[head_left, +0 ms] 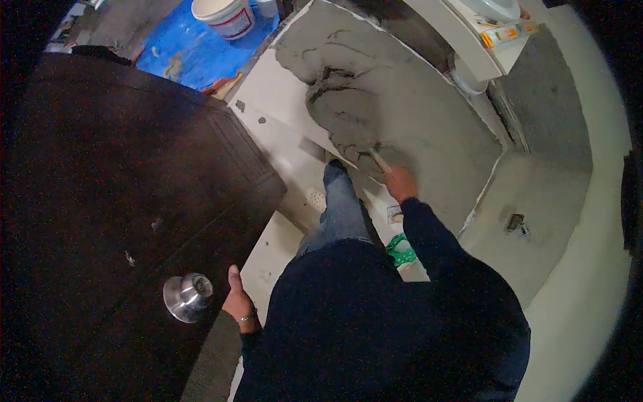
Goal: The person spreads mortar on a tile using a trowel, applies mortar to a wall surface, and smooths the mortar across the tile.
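While the head view looks steeply down over a dark navy sweater and blue jeans, the right hand (pixel 400 183) reaches forward at the end of its dark sleeve and is clenched round the pale handle of a small trowel (pixel 375 159), whose blade end lies in the wet grey mortar (pixel 395 107). That mortar spreads as a thick, rough sheet over the floor ahead, ridged and swirled with darker curved grooves near its left edge, smoother and flatter toward the right. Its near border meets smooth white floor tiles (pixel 281 100), which carry a few grey specks.

To the left stands a dark brown wooden door (pixel 134 174) with a raised panel moulding, its surface matte and slightly scuffed. A round polished metal doorknob (pixel 187 297) juts from it low down. Just beside the knob, the left hand (pixel 239 303) rests against the door's edge, thumb raised, a thin band at the wrist; I cannot tell whether its fingers grip the edge or lie loose.

Farther off, a white plastic bucket (pixel 224 17) sits on a crumpled blue sheet (pixel 194 50). A small green object (pixel 400 251) lies by the right sleeve.
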The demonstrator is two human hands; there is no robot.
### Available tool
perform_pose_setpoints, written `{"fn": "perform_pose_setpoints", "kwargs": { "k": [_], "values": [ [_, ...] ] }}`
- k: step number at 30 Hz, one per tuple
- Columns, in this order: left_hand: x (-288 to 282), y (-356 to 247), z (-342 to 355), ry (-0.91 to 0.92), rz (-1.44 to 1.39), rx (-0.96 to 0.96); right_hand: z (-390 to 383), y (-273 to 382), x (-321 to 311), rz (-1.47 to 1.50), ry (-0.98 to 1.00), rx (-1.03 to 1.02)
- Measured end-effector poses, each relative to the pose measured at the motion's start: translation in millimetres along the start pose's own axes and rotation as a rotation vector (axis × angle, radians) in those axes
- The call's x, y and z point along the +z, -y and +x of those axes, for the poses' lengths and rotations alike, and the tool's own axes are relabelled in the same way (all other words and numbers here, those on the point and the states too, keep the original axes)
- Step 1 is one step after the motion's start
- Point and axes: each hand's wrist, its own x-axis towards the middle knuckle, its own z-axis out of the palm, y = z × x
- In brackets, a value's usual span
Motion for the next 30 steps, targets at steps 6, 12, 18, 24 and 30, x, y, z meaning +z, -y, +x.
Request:
{"fn": "perform_pose_setpoints", "kwargs": {
  "k": [6,12,18,24,30],
  "values": [
    [1,20,9,0.245,0.028,-0.235,-34,-40,68,0.775,0.044,0.638],
    [16,42,16,0.21,0.135,-0.128,28,58,133,1.321,0.176,0.523],
    [14,17,28,0.131,0.134,-0.152,134,72,189,0.808,0.113,0.07],
    [20,62,40,0.018,-0.096,0.002,55,69,104,0.145,0.042,-0.295],
    [-6,20,7,-0.04,-0.167,-0.025,-63,22,-18,0.023,0.236,0.149]
  ]
}}
